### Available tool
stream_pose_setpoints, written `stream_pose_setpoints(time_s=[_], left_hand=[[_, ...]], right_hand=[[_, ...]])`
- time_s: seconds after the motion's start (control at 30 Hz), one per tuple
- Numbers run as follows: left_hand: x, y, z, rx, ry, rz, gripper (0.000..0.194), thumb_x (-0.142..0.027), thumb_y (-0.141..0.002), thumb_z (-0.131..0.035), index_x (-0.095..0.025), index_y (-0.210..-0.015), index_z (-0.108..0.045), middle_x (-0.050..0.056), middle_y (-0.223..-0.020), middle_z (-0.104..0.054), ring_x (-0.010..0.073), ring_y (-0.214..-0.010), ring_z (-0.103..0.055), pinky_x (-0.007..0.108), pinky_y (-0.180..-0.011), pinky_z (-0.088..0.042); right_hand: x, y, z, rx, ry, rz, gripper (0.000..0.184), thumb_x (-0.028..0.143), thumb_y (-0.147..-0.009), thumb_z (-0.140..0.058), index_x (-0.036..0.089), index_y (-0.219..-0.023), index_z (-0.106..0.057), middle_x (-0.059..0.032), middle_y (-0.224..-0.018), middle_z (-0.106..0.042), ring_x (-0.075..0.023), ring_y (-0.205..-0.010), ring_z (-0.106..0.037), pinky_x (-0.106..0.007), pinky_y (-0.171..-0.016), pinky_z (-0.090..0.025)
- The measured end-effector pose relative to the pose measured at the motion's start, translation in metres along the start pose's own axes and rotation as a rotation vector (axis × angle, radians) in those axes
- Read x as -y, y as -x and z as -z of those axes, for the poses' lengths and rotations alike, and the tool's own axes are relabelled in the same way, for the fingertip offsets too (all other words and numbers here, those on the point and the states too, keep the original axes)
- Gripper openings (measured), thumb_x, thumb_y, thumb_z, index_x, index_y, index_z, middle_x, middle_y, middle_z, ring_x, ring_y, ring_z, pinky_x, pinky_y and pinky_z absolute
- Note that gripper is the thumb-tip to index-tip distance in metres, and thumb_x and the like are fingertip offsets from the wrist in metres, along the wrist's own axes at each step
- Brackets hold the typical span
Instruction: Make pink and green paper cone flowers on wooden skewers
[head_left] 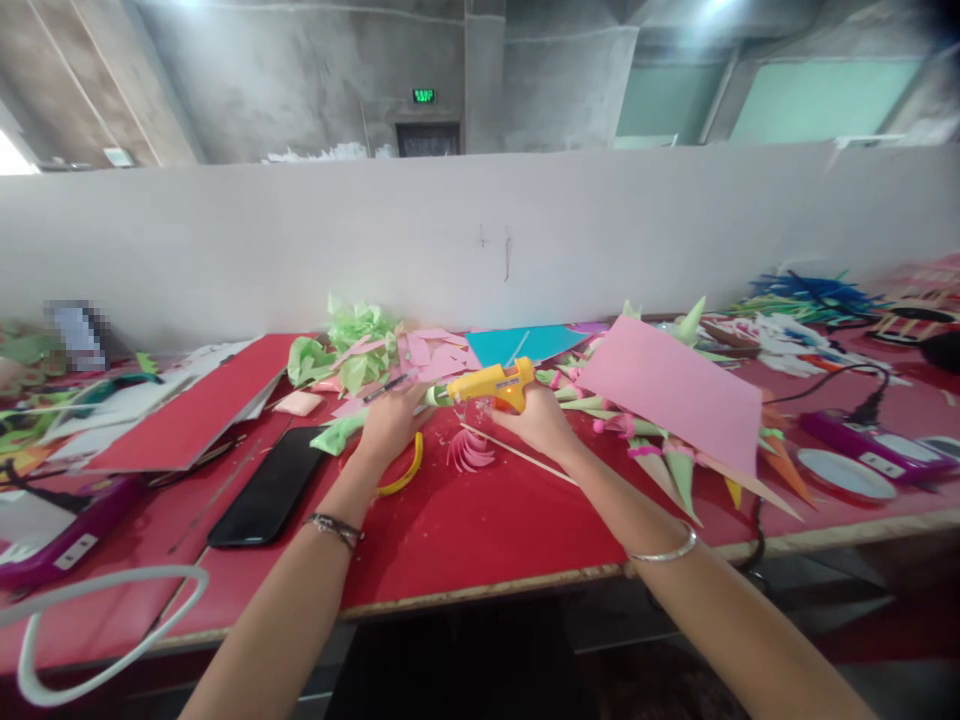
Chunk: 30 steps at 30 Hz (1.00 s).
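Note:
My right hand (540, 418) is wrapped round the handle of a yellow glue gun (491, 384), its nozzle pointing left. My left hand (391, 415) is closed on a light-green paper piece (337, 432), which shows on both sides of the fingers. The nozzle meets or nearly meets the end of this paper; I cannot tell which. Below the gun lies a fan of curled pink paper strips (470, 452), beside a thin pale stick (525, 455). A yellow curved band (409, 470) rests just below my left hand.
A black phone (270, 488) lies left, near a red sheet (202, 405). At right, a pink sheet (675, 385) covers part of several paper cones (680, 475). Purple power strips (870, 440) sit on both sides. A white hoop (112, 575) juts in at lower left.

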<state>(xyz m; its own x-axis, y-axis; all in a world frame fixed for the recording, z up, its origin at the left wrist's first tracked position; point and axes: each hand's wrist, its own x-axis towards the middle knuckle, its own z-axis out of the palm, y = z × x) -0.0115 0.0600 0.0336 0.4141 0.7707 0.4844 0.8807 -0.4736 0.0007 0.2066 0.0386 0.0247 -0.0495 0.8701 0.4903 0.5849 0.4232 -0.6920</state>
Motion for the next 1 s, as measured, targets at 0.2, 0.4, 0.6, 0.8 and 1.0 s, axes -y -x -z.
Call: stream_pose_setpoints(time_s=[0.2,0.4,0.6,0.8,1.0], left_hand=[[-0.0023,0.0003,0.0004,0.004,-0.014,0.026,0.029,-0.030,-0.081,-0.046,-0.018,-0.107,-0.050,0.008,-0.089,-0.064,0.0214,-0.080,-0.059,0.027,-0.066,-0.042],[-0.0027,0.0003,0.0002,0.007,0.001,0.023,0.026,-0.031,-0.082,-0.044,-0.017,-0.104,-0.050,0.008,-0.087,-0.063,0.0212,-0.079,-0.060,0.027,-0.065,-0.042],[-0.0022,0.0001,-0.0008,0.023,0.034,0.006,0.024,-0.028,-0.082,-0.043,-0.017,-0.102,-0.049,0.008,-0.089,-0.062,0.0205,-0.080,-0.059,0.026,-0.065,-0.041],[-0.0016,0.0006,-0.0022,0.027,0.051,-0.003,0.024,-0.029,-0.083,-0.040,-0.017,-0.102,-0.047,0.008,-0.088,-0.062,0.0213,-0.078,-0.059,0.026,-0.063,-0.041],[-0.0016,0.0006,-0.0034,0.038,0.094,0.016,0.025,-0.029,-0.082,-0.040,-0.017,-0.103,-0.047,0.008,-0.086,-0.061,0.0204,-0.077,-0.059,0.026,-0.064,-0.041]], right_hand=[[0.0002,-0.0004,-0.0014,-0.017,-0.045,-0.039,0.019,0.033,-0.063,-0.059,0.017,-0.073,-0.058,-0.0023,-0.064,-0.062,-0.0165,-0.058,-0.057,-0.025,-0.052,-0.043],[-0.0006,-0.0004,-0.0019,-0.006,-0.124,-0.090,0.021,0.033,-0.062,-0.058,0.016,-0.074,-0.056,-0.0016,-0.065,-0.061,-0.0150,-0.058,-0.057,-0.024,-0.051,-0.042],[-0.0036,-0.0013,-0.0024,0.007,-0.141,-0.103,0.022,0.031,-0.062,-0.058,0.015,-0.077,-0.057,-0.0022,-0.067,-0.062,-0.0156,-0.061,-0.058,-0.023,-0.053,-0.043],[-0.0060,-0.0019,-0.0041,0.026,-0.159,-0.118,0.023,0.029,-0.062,-0.056,0.015,-0.081,-0.058,-0.0025,-0.069,-0.063,-0.0157,-0.062,-0.059,-0.024,-0.054,-0.044],[-0.0037,-0.0010,-0.0029,0.045,-0.175,-0.116,0.027,0.028,-0.063,-0.055,0.014,-0.085,-0.058,-0.0032,-0.075,-0.064,-0.0151,-0.063,-0.058,-0.024,-0.054,-0.044]])
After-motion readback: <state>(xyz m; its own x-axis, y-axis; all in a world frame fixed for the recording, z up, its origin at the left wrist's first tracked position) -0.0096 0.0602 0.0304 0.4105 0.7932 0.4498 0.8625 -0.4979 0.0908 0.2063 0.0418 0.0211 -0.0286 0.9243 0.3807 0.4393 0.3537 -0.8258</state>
